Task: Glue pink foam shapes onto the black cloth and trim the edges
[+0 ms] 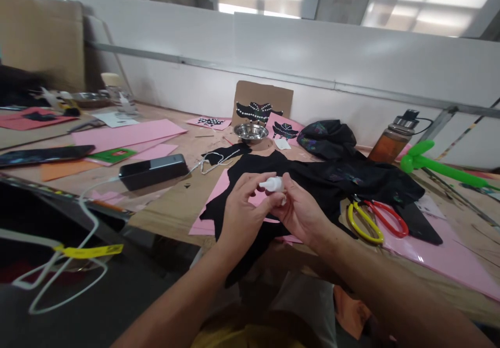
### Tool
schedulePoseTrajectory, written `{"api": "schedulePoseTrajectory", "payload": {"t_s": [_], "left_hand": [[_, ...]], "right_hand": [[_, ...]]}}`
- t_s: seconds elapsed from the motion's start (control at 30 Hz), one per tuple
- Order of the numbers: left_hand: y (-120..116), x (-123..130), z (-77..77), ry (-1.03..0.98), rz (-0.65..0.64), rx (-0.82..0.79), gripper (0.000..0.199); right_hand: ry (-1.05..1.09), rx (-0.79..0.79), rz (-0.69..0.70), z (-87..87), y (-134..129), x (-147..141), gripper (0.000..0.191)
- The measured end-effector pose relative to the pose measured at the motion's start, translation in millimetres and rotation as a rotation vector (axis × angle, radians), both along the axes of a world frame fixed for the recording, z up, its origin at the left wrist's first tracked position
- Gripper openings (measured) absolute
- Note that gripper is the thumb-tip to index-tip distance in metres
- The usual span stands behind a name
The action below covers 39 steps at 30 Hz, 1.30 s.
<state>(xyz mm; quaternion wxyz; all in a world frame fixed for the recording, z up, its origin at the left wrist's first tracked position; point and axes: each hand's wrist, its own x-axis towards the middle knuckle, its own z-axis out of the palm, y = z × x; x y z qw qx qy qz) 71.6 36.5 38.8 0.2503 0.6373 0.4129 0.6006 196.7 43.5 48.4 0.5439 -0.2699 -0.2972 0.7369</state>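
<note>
A small white bottle with a narrow nozzle is held between both hands, its nozzle toward the left. My left hand pinches it with thumb and fingers at the nozzle side. My right hand is closed round its other end. Below the hands, black fabric lies over pink sheets at the table's front edge, part of it hanging down. Behind it are a metal bowl and dark cut-out shapes with white beads, one group leaning on cardboard.
Scissors with yellow and red handles lie at the right, near a bottle of amber liquid and a green balloon. A black power bank with white cables sits at the left edge. Dark bundled cloth lies behind.
</note>
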Motion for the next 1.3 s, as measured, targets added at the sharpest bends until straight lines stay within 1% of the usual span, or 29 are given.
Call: {"api": "schedulePoseTrajectory", "payload": {"t_s": [0.07, 0.17, 0.3, 0.4, 0.47, 0.57, 0.67, 0.77, 0.87, 0.93, 1.0, 1.1, 1.2, 1.3], "left_hand": [[2, 0, 0.6, 0.064, 0.024, 0.068, 0.032], [5, -2, 0.6, 0.021, 0.001, 0.035, 0.03], [13, -8, 3.1, -0.187, -0.098, -0.149, 0.035], [17, -11, 7.3, -0.371, -0.193, -0.241, 0.037], [18, -9, 9.2, -0.428, -0.232, -0.259, 0.039], [16, -5, 9.0, -0.422, -0.237, -0.266, 0.041], [16, 0, 6.8, -0.439, -0.253, -0.283, 0.037], [20, 2, 6.6, -0.535, -0.319, -0.287, 0.032], [24, -1, 11.4, -0.625, -0.348, -0.305, 0.026], [25, -5, 16.8, -0.669, -0.353, -0.337, 0.024], [25, -10, 22.4, -0.7, -0.371, -0.368, 0.026], [23, -17, 28.9, -0.715, -0.422, -0.427, 0.03], [22, -24, 31.1, -0.671, -0.467, -0.492, 0.032], [23, -27, 28.5, -0.588, -0.488, -0.532, 0.03]], "right_hand": [[-0.006, -0.029, -0.026, -1.2, 0, -1, 0.037], [0.02, -0.044, 0.001, -1.5, -1, -2, 0.037], [0.052, 0.013, 0.089, 4.1, -4, -1, 0.038], [-0.003, 0.069, 0.09, 8.6, -6, 0, 0.04], [-0.044, 0.098, 0.057, 9.0, -6, 0, 0.043], [-0.076, 0.134, 0.026, 6.6, -4, -1, 0.044], [-0.117, 0.154, 0.012, 4.3, -3, -1, 0.045], [-0.189, 0.135, -0.047, 3.1, -1, 0, 0.047], [-0.323, 0.139, -0.097, 1.0, 3, 4, 0.048], [-0.442, 0.195, -0.127, -0.4, 7, 8, 0.042], [-0.556, 0.281, -0.159, -0.3, 10, 13, 0.031], [-0.663, 0.394, -0.219, 3.9, 14, 21, 0.019], [-0.64, 0.404, -0.279, 9.8, 16, 27, 0.019], [-0.504, 0.339, -0.34, 13.5, 21, 31, 0.025]]}}
